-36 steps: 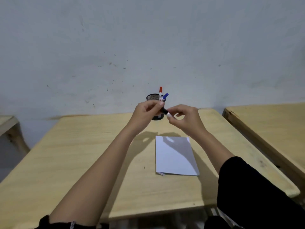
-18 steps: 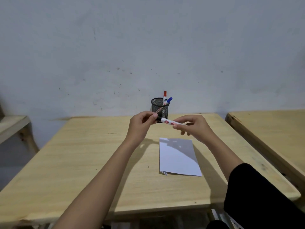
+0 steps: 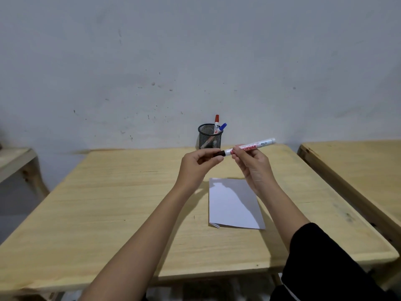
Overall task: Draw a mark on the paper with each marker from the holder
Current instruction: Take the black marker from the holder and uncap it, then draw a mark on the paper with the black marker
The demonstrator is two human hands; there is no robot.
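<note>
I hold a white marker [image 3: 258,145] with red lettering level above the table, both hands on it. My left hand [image 3: 198,165] pinches its black cap end. My right hand [image 3: 251,161] grips the white barrel. Below my hands a white folded sheet of paper [image 3: 234,205] lies flat on the wooden table [image 3: 108,203]. A black mesh holder [image 3: 209,136] stands at the table's far edge by the wall, with a red-capped marker [image 3: 216,122] and a blue-capped marker [image 3: 222,127] sticking out of it.
A second wooden table [image 3: 358,166] stands close on the right, with a narrow gap between. A corner of another wooden surface [image 3: 15,159] shows at the far left. A grey wall rises right behind the holder.
The marker has come up and tilted, its barrel now pointing up to the right. My right hand has shifted its grip along the barrel; my left hand stays on the cap end.
</note>
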